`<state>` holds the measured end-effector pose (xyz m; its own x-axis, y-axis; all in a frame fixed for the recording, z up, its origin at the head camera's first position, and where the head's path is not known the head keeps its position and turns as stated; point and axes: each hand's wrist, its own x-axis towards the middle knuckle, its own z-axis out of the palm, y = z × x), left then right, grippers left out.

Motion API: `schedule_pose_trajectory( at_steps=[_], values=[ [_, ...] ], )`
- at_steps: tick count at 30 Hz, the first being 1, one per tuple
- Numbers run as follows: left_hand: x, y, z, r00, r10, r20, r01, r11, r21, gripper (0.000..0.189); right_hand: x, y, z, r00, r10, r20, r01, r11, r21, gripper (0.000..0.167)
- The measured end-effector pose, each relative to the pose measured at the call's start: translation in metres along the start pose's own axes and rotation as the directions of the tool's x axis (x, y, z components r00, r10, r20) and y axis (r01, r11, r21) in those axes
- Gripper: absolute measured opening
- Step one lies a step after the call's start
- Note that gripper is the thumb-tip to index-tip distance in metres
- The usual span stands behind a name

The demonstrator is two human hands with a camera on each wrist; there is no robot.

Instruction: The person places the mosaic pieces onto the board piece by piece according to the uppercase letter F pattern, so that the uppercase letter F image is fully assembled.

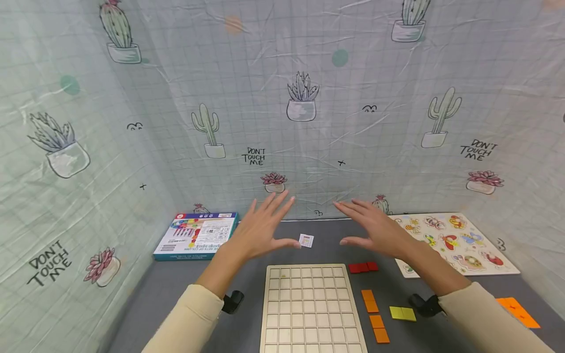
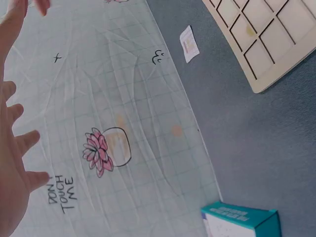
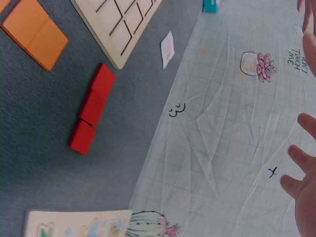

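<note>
Both hands are raised over the far part of the table in the head view, fingers spread, holding nothing. My left hand (image 1: 260,228) hovers left of a small white printed card (image 1: 306,240). My right hand (image 1: 375,228) is to the right of that card, above the red square tiles (image 1: 363,267). Below and between the hands lies a wooden grid board (image 1: 309,309) with bare square cells. Beside its right edge are orange tiles (image 1: 374,316) and yellow tiles (image 1: 402,314). In the right wrist view, the red tiles (image 3: 92,106) form a short row near the board's corner.
A flat teal-edged box (image 1: 196,236) lies at the back left. At the back right lies an insect puzzle board (image 1: 459,243), partly behind the right forearm. An orange sheet (image 1: 518,312) sits at the far right. A cactus-printed cloth (image 1: 273,122) walls the back and sides.
</note>
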<state>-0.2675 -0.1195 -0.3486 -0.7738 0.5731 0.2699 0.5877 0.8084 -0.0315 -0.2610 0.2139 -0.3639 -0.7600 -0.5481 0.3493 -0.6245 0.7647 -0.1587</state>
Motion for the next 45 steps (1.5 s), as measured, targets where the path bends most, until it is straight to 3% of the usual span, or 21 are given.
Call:
schedule_pose_trajectory(
  at_steps=[7,13,18,24,32,41,45],
  values=[
    [-0.027,-0.002,0.008,0.998,-0.017,-0.056,0.012,0.997,-0.083,0.102,-0.021,0.007,0.017,0.999,0.043,0.002,-0.043,0.992,0.115,0.085],
    [-0.054,0.001,0.023,0.996,-0.074,-0.057,0.062,0.981,-0.184,0.100,-0.040,0.016,0.044,0.996,0.085,-0.022,-0.078,0.974,0.214,0.074],
    [-0.074,0.003,0.036,0.990,-0.132,-0.044,0.117,0.961,-0.252,0.098,-0.052,0.022,0.065,0.996,0.074,-0.051,-0.061,0.973,0.224,0.056],
    [-0.096,0.004,0.046,0.983,-0.185,0.013,0.180,0.932,-0.316,0.096,-0.062,0.029,0.084,0.993,0.112,-0.044,-0.096,0.958,0.270,0.041],
    [-0.119,0.001,0.062,0.958,-0.251,0.138,0.285,0.873,-0.396,0.090,-0.069,0.034,0.102,0.988,0.149,-0.048,-0.126,0.941,0.314,0.026],
    [-0.134,0.009,0.077,0.931,-0.200,0.305,0.333,0.805,-0.490,0.086,-0.070,0.038,0.108,0.983,0.183,0.030,-0.183,0.926,0.331,0.024],
    [-0.141,0.011,0.081,0.917,-0.170,0.360,0.345,0.789,-0.509,0.087,-0.069,0.038,0.109,0.980,0.188,0.066,-0.200,0.929,0.311,0.023]
  ],
)
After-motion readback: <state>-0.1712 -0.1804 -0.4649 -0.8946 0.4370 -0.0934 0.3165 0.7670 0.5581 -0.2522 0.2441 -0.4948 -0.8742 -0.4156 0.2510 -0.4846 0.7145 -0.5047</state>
